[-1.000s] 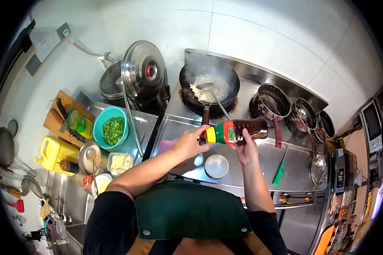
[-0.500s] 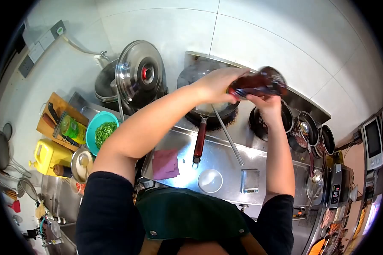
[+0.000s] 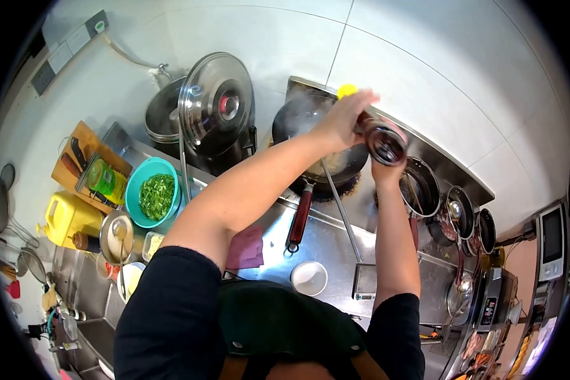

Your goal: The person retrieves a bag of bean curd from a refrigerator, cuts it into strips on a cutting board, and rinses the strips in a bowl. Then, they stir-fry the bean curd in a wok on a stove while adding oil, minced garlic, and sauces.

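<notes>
A dark reddish-brown bottle [image 3: 386, 144] is tilted over the stove, its round base towards me and partly blurred. My right hand [image 3: 386, 172] grips it from below. Around the bottle's far end, the thumb and fingers of my left hand [image 3: 348, 123] are closed, with the fingertips smeared by motion. A bright yellow cap-like piece [image 3: 347, 91] shows just beyond that hand. Beneath my arms a wok [image 3: 296, 115] with a dark red handle [image 3: 299, 218] sits on the burner, steaming. A long metal utensil handle [image 3: 342, 212] slants out of it. The wok's contents are mostly hidden.
Left stand a large pot with a tilted lid [image 3: 215, 104], a turquoise bowl of chopped greens [image 3: 153, 193] and a yellow jug [image 3: 76, 218]. A white bowl [image 3: 309, 278], a kitchen scale [image 3: 365, 282] and a purple cloth [image 3: 245, 248] lie in front. Several pans [image 3: 419, 187] stand right.
The bottle has swung so its base faces me, lower and slightly left. The yellow piece has come into view past my left hand. My right forearm has shifted left, and the view has turned slightly.
</notes>
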Motion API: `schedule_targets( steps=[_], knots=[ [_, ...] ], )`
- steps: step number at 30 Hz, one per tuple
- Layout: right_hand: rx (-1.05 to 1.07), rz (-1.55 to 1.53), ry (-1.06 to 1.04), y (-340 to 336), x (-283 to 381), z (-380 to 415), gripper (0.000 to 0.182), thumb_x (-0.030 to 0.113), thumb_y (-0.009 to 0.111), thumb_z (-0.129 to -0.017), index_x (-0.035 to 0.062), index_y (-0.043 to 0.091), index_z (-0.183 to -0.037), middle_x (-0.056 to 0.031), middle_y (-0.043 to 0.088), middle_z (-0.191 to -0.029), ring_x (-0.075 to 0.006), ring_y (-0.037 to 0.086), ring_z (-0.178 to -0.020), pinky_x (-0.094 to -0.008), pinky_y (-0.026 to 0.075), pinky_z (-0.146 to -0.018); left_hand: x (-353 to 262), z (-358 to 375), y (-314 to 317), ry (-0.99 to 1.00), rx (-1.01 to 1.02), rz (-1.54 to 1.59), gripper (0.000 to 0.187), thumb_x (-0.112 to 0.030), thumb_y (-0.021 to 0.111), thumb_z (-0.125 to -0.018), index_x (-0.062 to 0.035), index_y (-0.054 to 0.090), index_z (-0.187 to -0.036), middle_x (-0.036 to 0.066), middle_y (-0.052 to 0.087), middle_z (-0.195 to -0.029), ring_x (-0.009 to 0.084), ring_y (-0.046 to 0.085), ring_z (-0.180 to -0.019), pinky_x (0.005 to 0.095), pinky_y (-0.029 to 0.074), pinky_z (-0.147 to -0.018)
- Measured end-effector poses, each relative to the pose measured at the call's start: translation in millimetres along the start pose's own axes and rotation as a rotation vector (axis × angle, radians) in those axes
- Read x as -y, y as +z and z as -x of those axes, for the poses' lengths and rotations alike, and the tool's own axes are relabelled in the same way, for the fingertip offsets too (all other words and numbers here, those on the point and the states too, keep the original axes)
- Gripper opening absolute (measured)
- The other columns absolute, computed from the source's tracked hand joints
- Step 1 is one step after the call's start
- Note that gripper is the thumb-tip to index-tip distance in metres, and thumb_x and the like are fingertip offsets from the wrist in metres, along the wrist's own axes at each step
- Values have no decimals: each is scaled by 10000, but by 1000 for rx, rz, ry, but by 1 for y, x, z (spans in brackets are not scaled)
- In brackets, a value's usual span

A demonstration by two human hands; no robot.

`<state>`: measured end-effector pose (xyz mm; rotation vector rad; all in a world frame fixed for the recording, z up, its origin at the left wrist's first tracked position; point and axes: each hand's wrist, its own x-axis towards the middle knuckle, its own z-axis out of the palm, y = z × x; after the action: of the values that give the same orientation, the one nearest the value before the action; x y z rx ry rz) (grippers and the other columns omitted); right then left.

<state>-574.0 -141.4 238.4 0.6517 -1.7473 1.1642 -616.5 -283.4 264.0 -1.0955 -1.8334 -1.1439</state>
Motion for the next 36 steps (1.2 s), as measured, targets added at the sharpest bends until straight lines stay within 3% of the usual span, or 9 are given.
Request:
schedule_targets(
  steps=[5,6,9,15,19,21,26,30,36],
  knots=[
    [21,87,281,-18,78,-1,484,101,689,-685,19,485,-1117,-103,519,-1102,-227,471,-1037,-321,355,-902,1,1,-37,-322,67,-135,978,-556,740,-404,-24,427,-1162,164,474,-1131,292,414,-1095,487,188,-964],
    [-47,121,358,-22,74,8,369,24,674,-687,2,543,-1031,-90,572,-1018,-206,550,-908,-319,416,-844,-20,2,-56,-481,282,-190,931,-472,765,-456,-73,392,-1209,123,421,-1212,260,369,-1155,421,188,-974],
    [1,-52,490,-20,89,28,320,-19,643,-709,-20,544,-1014,-92,575,-1002,-184,552,-888,-309,429,-817,-37,41,-66,-543,128,-128,1030,-529,743,-456,5,323,-1231,197,385,-1217,354,291,-1190,541,66,-994],
    [370,-286,439,34,160,63,571,-33,687,-647,-44,411,-1147,-129,467,-1161,-220,479,-1022,-328,386,-887,-118,109,-153,-1,-10,-196,754,-282,752,-508,-98,417,-1158,133,462,-1113,298,421,-1071,466,248,-947],
    [556,-27,161,49,194,69,480,36,673,-667,3,472,-1101,-159,430,-1204,-279,410,-1123,-352,327,-935,-145,151,-257,-404,-151,-385,372,-181,710,-520,-57,545,-829,133,546,-753,317,544,-752,407,424,-667],
    [614,126,77,36,186,79,428,71,657,-699,15,486,-1088,-157,429,-1205,-284,396,-1136,-356,310,-944,-120,194,-310,-786,-422,-279,508,-199,715,-554,-7,473,-956,135,554,-821,275,558,-803,350,447,-723],
    [570,303,358,-13,141,131,315,-21,609,-683,-7,532,-989,-190,446,-1166,-310,449,-1069,-351,336,-914,-117,258,-467,-788,-840,-687,420,-177,718,-600,-28,532,-946,101,587,-864,178,581,-769,291,464,-656],
    [612,343,441,-19,151,149,278,-30,587,-698,-9,527,-969,-176,465,-1148,-302,456,-1060,-349,351,-894,-76,335,-526,-784,-823,-961,408,-116,717,-597,-32,539,-955,131,594,-869,209,578,-772,303,456,-695],
    [711,238,487,21,187,151,301,16,643,-653,35,566,-944,-180,485,-1125,-314,478,-1039,-355,387,-869,-51,399,-526,-1043,-929,-590,510,-91,717,-588,-5,478,-1029,125,582,-925,235,558,-838,339,440,-775]
  ],
)
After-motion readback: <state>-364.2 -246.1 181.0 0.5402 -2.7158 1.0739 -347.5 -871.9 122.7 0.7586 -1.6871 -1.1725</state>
